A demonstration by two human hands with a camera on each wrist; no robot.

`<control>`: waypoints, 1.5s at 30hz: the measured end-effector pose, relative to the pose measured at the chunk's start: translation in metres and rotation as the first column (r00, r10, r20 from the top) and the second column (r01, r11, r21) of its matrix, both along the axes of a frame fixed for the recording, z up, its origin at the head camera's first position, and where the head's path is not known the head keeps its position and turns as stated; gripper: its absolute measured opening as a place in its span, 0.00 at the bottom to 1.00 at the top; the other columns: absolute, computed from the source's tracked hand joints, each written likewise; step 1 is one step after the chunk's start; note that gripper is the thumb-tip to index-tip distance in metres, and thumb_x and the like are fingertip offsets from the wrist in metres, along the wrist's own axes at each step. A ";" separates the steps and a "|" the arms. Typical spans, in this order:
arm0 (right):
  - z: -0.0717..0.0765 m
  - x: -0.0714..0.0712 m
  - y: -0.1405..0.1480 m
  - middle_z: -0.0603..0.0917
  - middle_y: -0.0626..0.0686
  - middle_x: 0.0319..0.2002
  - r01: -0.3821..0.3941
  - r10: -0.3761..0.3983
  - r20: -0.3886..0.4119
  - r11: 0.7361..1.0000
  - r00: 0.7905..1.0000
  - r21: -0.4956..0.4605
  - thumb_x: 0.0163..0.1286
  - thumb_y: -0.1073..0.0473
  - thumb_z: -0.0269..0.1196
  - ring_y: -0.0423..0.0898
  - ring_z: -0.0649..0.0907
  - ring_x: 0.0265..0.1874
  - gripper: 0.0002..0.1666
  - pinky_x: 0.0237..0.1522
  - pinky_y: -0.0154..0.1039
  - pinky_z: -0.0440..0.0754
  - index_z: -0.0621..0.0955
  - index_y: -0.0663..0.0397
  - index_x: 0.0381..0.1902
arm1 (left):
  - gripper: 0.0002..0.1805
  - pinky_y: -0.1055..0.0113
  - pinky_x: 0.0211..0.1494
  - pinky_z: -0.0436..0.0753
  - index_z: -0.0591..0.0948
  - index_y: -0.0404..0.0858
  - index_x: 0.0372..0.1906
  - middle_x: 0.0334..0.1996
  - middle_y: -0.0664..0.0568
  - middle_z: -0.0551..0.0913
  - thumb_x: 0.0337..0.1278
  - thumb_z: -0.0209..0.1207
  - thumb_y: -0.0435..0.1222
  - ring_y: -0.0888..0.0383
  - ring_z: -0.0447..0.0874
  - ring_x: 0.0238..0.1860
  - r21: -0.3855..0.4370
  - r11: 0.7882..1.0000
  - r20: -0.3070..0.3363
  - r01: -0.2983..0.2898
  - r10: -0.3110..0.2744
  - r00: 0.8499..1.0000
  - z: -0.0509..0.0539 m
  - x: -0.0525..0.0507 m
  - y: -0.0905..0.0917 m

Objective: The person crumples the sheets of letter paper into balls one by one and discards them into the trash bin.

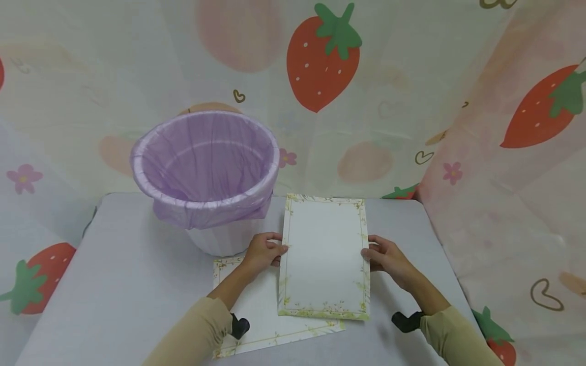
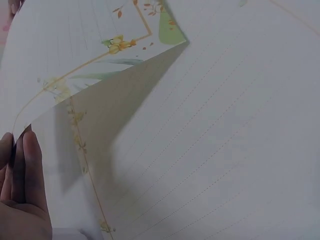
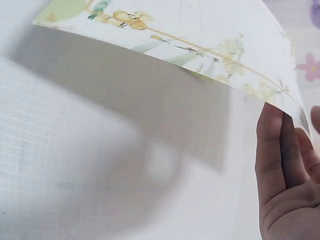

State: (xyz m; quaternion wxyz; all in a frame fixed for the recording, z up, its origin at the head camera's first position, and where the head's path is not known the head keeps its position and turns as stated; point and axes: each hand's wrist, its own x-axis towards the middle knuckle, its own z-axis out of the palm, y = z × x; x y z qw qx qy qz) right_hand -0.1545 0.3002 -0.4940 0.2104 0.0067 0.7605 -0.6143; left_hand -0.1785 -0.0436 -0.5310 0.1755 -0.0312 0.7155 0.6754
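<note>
Between both hands a sheet of letter paper with a floral border is raised above the table. My left hand pinches its left edge, thumb on top and fingers beneath. At the opposite edge my right hand pinches it the same way. Under it and to the left, a second bordered sheet lies flat, partly covered by the raised one. Faint dotted lines run across this lower sheet in the left wrist view. The right wrist view shows the raised sheet's lower edge casting a shadow on the tabletop.
A white bin with a purple liner bag folded over its rim stands at the back left of the table. A strawberry-patterned curtain hangs behind and along the sides.
</note>
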 end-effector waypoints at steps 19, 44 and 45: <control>0.002 0.000 -0.003 0.88 0.60 0.46 0.066 -0.068 -0.038 0.997 0.997 -0.038 0.71 0.63 0.64 0.47 0.89 0.38 0.36 0.42 0.39 0.86 0.63 0.66 0.71 | 0.18 0.64 0.27 0.86 0.80 0.28 0.54 0.25 0.48 0.86 0.58 0.65 0.27 0.61 0.78 0.19 0.056 0.998 -0.018 0.017 -0.016 1.000 0.007 0.000 -0.004; 0.000 0.007 0.007 0.88 0.47 0.40 0.023 -0.036 -0.071 0.983 0.997 -0.181 0.75 0.63 0.59 0.40 0.85 0.36 0.14 0.35 0.33 0.84 0.83 0.70 0.48 | 0.24 0.71 0.38 0.86 0.71 0.19 0.62 0.35 0.50 0.87 0.64 0.60 0.26 0.63 0.87 0.30 0.292 0.956 0.130 0.039 -0.080 0.988 0.019 0.002 -0.014; 0.000 0.007 0.007 0.88 0.47 0.42 0.017 -0.031 -0.071 0.981 0.997 -0.192 0.76 0.63 0.58 0.41 0.85 0.38 0.13 0.36 0.33 0.84 0.85 0.67 0.47 | 0.24 0.71 0.39 0.86 0.71 0.18 0.62 0.36 0.50 0.87 0.65 0.59 0.26 0.62 0.87 0.31 0.305 0.951 0.129 0.047 -0.090 0.987 0.018 0.002 -0.014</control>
